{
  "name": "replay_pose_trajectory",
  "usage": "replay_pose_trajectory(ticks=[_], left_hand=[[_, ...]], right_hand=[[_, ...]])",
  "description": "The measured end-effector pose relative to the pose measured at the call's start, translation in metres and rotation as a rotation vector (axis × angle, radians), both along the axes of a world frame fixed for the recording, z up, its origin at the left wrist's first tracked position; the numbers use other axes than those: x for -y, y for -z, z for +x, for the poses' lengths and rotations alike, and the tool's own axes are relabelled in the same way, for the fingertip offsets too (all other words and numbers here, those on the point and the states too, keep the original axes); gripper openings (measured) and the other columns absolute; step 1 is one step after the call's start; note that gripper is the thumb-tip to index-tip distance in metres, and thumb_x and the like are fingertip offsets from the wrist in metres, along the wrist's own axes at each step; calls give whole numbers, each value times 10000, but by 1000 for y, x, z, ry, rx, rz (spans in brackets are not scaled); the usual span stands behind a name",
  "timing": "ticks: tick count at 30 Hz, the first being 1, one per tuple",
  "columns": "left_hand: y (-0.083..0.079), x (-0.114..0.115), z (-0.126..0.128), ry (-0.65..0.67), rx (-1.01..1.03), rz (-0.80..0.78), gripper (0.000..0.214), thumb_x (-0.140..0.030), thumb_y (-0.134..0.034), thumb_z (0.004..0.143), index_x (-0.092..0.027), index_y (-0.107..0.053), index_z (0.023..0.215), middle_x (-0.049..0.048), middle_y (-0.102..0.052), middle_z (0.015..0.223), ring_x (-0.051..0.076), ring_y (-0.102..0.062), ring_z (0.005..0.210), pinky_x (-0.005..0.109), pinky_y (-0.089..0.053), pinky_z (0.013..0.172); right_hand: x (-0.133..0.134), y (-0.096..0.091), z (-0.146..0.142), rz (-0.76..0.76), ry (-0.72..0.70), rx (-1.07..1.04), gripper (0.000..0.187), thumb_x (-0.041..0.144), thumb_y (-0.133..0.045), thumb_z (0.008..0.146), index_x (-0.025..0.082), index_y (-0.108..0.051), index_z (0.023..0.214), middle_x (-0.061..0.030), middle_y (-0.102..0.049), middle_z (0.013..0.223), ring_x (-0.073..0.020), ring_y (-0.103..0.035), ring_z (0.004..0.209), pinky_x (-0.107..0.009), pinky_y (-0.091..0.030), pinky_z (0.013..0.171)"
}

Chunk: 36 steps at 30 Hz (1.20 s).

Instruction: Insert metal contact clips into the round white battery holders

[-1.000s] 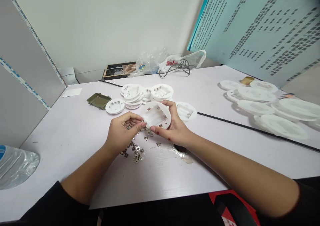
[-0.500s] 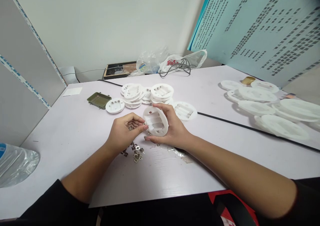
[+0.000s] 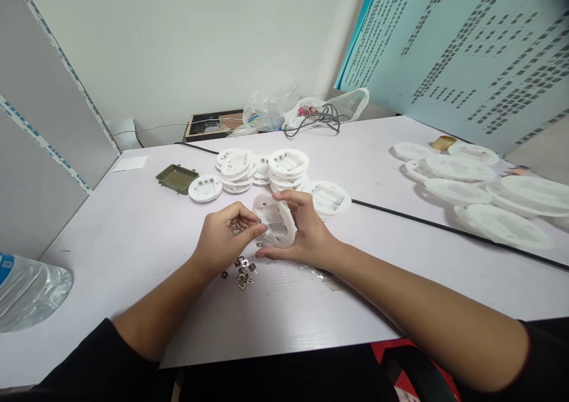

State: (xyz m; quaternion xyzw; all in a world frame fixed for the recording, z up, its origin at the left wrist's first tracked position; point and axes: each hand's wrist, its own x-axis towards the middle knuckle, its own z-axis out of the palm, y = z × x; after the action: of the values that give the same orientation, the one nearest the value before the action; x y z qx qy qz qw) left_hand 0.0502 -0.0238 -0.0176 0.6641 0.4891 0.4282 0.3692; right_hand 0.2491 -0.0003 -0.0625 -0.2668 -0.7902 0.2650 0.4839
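Observation:
A round white plastic battery holder (image 3: 280,223) is gripped at its rim by my right hand (image 3: 311,227), tilted with its slotted side facing left. My left hand (image 3: 229,231) pinches a small metal battery contact (image 3: 260,221) at the holder's left edge; the fingertips partly hide it. Loose metal contacts (image 3: 243,273) lie in a small heap on the table below my left hand. Others show behind the fingers. Beyond my hands stand stacks of similar white holders (image 3: 237,165), some with metal springs in their slots.
More white discs (image 3: 457,191) spread over the table's right side. A black cable (image 3: 400,215) crosses the table. An olive-green tray (image 3: 178,178) sits left of the stacks. A clear water bottle (image 3: 33,292) lies at the left edge; plastic bags (image 3: 311,108) rest at the back.
My right hand has turned the holder so that it faces more to the left. My left fingers remain at its edge, shifted slightly right.

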Motion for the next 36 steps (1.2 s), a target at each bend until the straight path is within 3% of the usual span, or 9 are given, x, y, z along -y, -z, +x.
replay_pose_trajectory(ticks=[7, 10, 15, 19, 22, 24, 28, 31, 36], left_hand=[[0, -3, -2, 26, -51, 284, 102, -214, -829, 761, -214, -735, 721, 7, -679, 726, 147, -601, 669, 279, -528, 633], [0, -5, -4, 37, -53, 333, 56, -189, -784, 806, -226, -767, 767, 25, -696, 768, 165, -621, 714, 301, -552, 665], [-2, -6, -6, 60, -4, 236, 14, -201, -762, 814, -212, -764, 823, 40, -703, 809, 174, -647, 764, 308, -565, 696], [-3, -7, -4, 71, 96, 32, 174, -274, -815, 767, -176, -699, 852, 33, -682, 805, 156, -644, 744, 289, -567, 690], [-2, -6, -3, 89, 98, -24, 208, -288, -811, 769, -169, -663, 854, 27, -671, 798, 144, -627, 715, 272, -551, 660], [-1, -6, -3, 93, 49, 47, 163, -273, -783, 799, -173, -668, 856, 29, -667, 807, 149, -627, 729, 271, -546, 662], [1, -4, -6, 160, -130, 363, 20, -198, -705, 882, -200, -721, 870, 29, -649, 838, 152, -612, 760, 277, -542, 689], [3, -5, -9, 212, -237, 546, 102, -156, -655, 928, -208, -742, 941, 35, -648, 884, 150, -617, 774, 277, -543, 700], [4, -10, -15, 269, -385, 677, 170, -192, -624, 960, -222, -750, 1070, 61, -677, 937, 169, -631, 793, 299, -538, 702]], right_hand=[[7, -8, -4, -108, -43, -40, 919, 533, -919, 679, 342, -309, 1339, -91, -546, 1280, -286, -639, 1152, -410, -588, 847], [7, -11, -5, -111, -41, -78, 909, 543, -918, 675, 344, -310, 1322, -81, -542, 1266, -290, -625, 1183, -436, -575, 907], [6, -14, -5, -141, -51, -115, 887, 555, -907, 677, 332, -316, 1300, -67, -550, 1209, -279, -646, 1125, -430, -588, 887], [5, -13, -5, -67, -94, -153, 879, 488, -925, 693, 356, -321, 1317, -55, -540, 1230, -257, -650, 1121, -393, -593, 870], [6, -12, -5, -46, -83, -123, 896, 484, -941, 669, 348, -335, 1316, -58, -537, 1230, -262, -650, 1113, -399, -592, 869], [6, -12, -4, -67, -66, -101, 901, 502, -942, 655, 336, -337, 1301, -59, -552, 1204, -268, -659, 1082, -419, -589, 872], [4, -13, -5, -84, -65, -123, 892, 517, -935, 654, 342, -325, 1281, -51, -577, 1181, -276, -665, 1075, -441, -579, 885], [3, -13, -6, -55, -110, -156, 904, 517, -921, 683, 366, -298, 1320, -37, -585, 1163, -262, -670, 1049, -433, -576, 872], [4, -13, -6, -157, -79, -157, 1036, 586, -926, 629, 380, -225, 1362, -45, -568, 1146, -285, -657, 1074, -464, -577, 884]])
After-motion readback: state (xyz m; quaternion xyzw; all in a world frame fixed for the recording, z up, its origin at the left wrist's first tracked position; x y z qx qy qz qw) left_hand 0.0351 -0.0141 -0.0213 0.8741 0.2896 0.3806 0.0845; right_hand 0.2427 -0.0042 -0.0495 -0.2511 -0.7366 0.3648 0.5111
